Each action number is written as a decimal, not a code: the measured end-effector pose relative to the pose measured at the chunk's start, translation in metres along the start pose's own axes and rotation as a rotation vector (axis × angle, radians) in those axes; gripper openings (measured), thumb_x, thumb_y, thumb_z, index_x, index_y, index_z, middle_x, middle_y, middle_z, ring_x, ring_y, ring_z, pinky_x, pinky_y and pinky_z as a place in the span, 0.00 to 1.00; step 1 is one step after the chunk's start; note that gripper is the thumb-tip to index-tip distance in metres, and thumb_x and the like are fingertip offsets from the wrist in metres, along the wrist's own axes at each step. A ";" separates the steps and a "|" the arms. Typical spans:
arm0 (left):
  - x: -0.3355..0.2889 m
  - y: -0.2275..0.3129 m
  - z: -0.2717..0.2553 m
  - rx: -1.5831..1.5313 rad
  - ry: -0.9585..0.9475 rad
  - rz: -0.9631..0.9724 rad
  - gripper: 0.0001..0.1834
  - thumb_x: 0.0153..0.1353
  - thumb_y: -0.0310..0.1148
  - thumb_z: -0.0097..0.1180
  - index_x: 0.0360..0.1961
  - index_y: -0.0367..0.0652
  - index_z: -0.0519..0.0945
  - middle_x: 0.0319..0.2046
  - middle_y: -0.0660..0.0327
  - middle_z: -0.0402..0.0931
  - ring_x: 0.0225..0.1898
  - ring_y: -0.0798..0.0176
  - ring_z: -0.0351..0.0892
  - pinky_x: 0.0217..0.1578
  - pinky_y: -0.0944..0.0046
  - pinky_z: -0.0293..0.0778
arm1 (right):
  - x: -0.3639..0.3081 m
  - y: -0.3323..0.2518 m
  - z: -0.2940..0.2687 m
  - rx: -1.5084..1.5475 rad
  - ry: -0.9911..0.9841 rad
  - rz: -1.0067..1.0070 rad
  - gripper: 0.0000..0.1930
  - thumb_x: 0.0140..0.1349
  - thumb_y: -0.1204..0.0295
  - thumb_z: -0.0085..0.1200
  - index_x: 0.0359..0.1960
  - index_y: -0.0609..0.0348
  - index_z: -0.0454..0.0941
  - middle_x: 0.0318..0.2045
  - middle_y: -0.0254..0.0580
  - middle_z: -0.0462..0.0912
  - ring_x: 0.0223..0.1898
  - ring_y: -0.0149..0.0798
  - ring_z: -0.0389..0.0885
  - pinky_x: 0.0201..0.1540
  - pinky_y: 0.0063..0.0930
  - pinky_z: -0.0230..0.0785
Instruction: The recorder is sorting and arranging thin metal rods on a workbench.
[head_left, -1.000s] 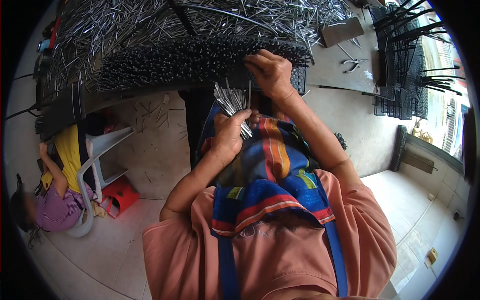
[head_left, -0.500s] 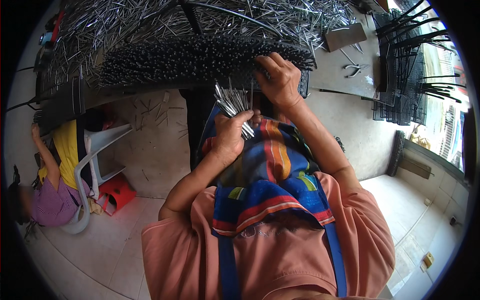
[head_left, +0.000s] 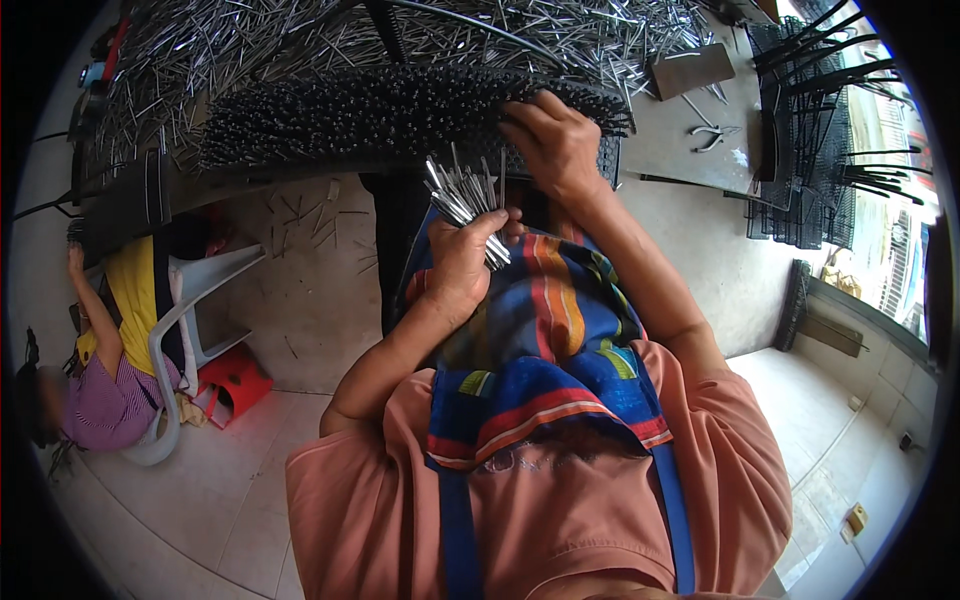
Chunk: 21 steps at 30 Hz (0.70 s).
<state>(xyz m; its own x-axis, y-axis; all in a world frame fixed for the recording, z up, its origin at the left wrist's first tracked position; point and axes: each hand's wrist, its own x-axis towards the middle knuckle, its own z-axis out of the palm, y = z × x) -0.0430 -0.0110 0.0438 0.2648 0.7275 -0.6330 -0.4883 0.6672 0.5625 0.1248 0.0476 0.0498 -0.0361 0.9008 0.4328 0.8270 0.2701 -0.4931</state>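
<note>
A bundle of thin silvery metal rods [head_left: 466,200] is gripped in my left hand [head_left: 462,258], thumb laid across it, the rods fanning out toward the far side. My right hand [head_left: 562,148] is at the near right edge of a long black rack [head_left: 350,120] packed with upright dark pins. Its fingers are curled down among the pins, and their tips are hidden, so what they hold cannot be made out. The bundle lies just to the near left of the right hand, above my striped apron [head_left: 550,310].
Loose metal rods [head_left: 220,60] are heaped over the table behind the rack. Pliers [head_left: 712,136] and a flat brown plate [head_left: 693,71] lie at right, beside black mesh racks [head_left: 805,140]. At left, a person [head_left: 115,380] sits on a grey chair [head_left: 170,360] near a red container [head_left: 234,385].
My right hand has shifted slightly left and away from me over the rack. My left hand keeps its hold on the rods, nearly in place.
</note>
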 end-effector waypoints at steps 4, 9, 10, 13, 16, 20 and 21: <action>-0.001 0.003 0.006 0.024 -0.065 -0.026 0.11 0.53 0.14 0.55 0.39 0.31 0.79 0.31 0.51 0.82 0.27 0.59 0.84 0.31 0.63 0.82 | -0.022 -0.005 -0.014 0.640 -0.269 0.545 0.04 0.55 0.76 0.63 0.31 0.61 0.83 0.22 0.35 0.79 0.23 0.27 0.77 0.26 0.21 0.68; -0.001 -0.004 0.011 0.043 -0.120 0.013 0.12 0.52 0.13 0.54 0.39 0.31 0.79 0.32 0.52 0.82 0.29 0.59 0.85 0.32 0.64 0.83 | -0.028 -0.005 -0.025 0.995 -0.514 1.006 0.03 0.55 0.78 0.63 0.29 0.63 0.81 0.20 0.29 0.79 0.21 0.22 0.74 0.25 0.16 0.65; 0.000 -0.004 0.010 0.058 -0.084 0.001 0.12 0.52 0.13 0.54 0.39 0.31 0.79 0.32 0.53 0.82 0.29 0.59 0.85 0.32 0.64 0.83 | -0.030 -0.001 -0.025 0.995 -0.508 1.008 0.03 0.55 0.78 0.63 0.29 0.63 0.81 0.20 0.29 0.79 0.21 0.22 0.74 0.25 0.16 0.65; 0.001 -0.004 0.009 0.075 -0.003 -0.015 0.10 0.53 0.14 0.55 0.37 0.31 0.80 0.32 0.54 0.82 0.29 0.59 0.85 0.32 0.64 0.83 | -0.031 0.005 -0.022 0.977 -0.313 0.906 0.02 0.55 0.78 0.63 0.28 0.62 0.81 0.19 0.28 0.78 0.21 0.20 0.73 0.24 0.16 0.62; 0.002 -0.007 0.005 0.070 0.045 0.030 0.08 0.55 0.16 0.55 0.36 0.32 0.81 0.31 0.54 0.83 0.29 0.60 0.84 0.31 0.65 0.82 | -0.019 0.000 -0.021 0.798 0.238 0.631 0.02 0.55 0.79 0.63 0.30 0.64 0.83 0.22 0.29 0.79 0.24 0.22 0.74 0.27 0.16 0.65; 0.000 -0.007 0.005 0.142 0.032 0.057 0.07 0.56 0.18 0.55 0.37 0.31 0.80 0.30 0.51 0.83 0.27 0.60 0.84 0.30 0.66 0.82 | -0.012 0.019 -0.003 0.655 0.334 0.360 0.03 0.53 0.81 0.63 0.30 0.66 0.83 0.25 0.32 0.81 0.26 0.24 0.76 0.30 0.17 0.67; 0.000 -0.005 0.006 0.139 0.013 0.033 0.07 0.56 0.18 0.56 0.37 0.31 0.80 0.29 0.51 0.83 0.27 0.60 0.84 0.29 0.66 0.82 | -0.012 0.018 -0.003 0.550 0.290 0.338 0.04 0.52 0.82 0.63 0.29 0.66 0.83 0.26 0.34 0.81 0.27 0.24 0.76 0.31 0.18 0.68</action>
<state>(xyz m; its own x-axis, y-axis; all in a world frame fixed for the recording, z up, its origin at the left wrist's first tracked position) -0.0359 -0.0138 0.0441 0.2391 0.7479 -0.6193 -0.3763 0.6593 0.6509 0.1423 0.0406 0.0382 0.3871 0.8592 0.3345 0.3603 0.1930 -0.9126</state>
